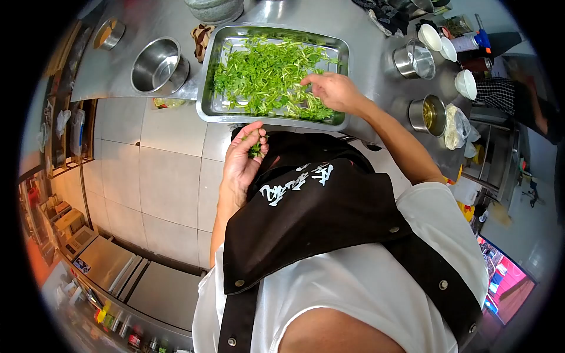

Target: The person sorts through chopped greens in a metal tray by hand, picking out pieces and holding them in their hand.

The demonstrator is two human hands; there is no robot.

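Note:
A rectangular metal tray (203,88) on the steel counter holds a spread of chopped green herbs (259,73), leaves and cut stems that look like cilantro. My right hand (336,92) is over the tray's right side, its index finger stretched out at the greens and its other fingers bent. Nothing shows held in it. Just outside the tray's near edge, my left hand (242,154) is palm up with fingers curled round a small bunch of green herbs (256,148).
A steel pot (159,66) stands left of the tray, near a patterned cloth (202,41) and a stone-like bowl (215,9). At right are a small pot (415,61), another with yellowish contents (428,115), white bowls (429,37) and a plastic bag (457,126).

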